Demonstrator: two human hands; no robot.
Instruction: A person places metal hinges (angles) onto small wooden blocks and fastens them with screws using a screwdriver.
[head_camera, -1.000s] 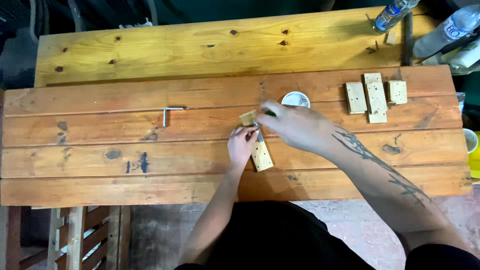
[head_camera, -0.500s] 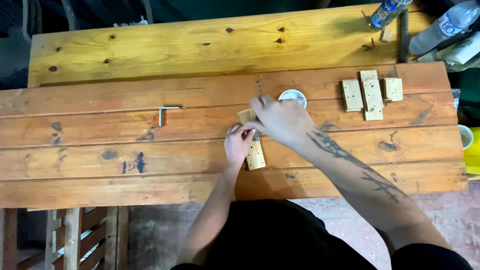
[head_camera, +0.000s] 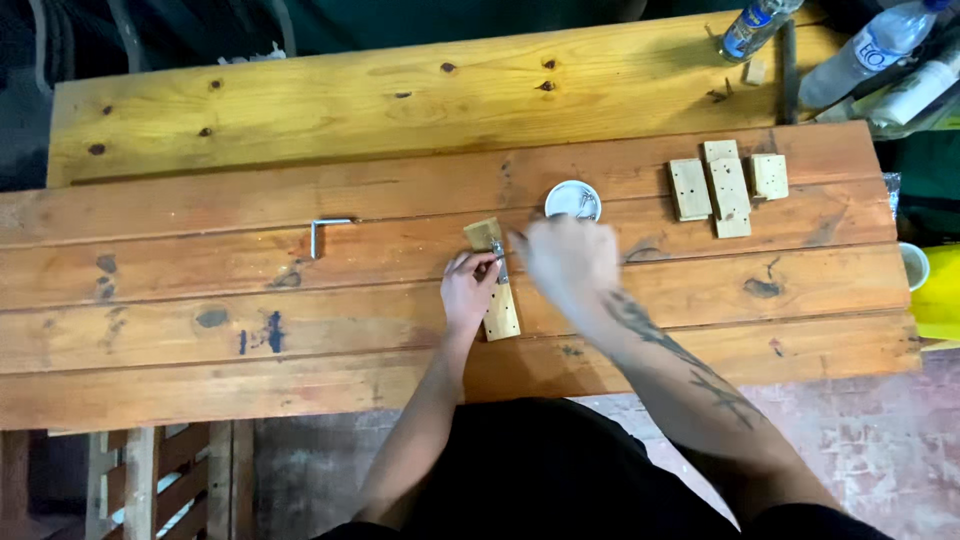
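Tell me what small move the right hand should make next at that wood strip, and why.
Probably bring the right hand back down onto the metal piece on the wood strip. The left hand pins the strip to the bench, while the right hand, blurred, hovers between it and the small white dish.

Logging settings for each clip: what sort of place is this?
Probably a small woodworking or hobby workshop: a rough plank workbench, small drilled wooden blocks laid out on it, and a bent metal hex key lying nearby.
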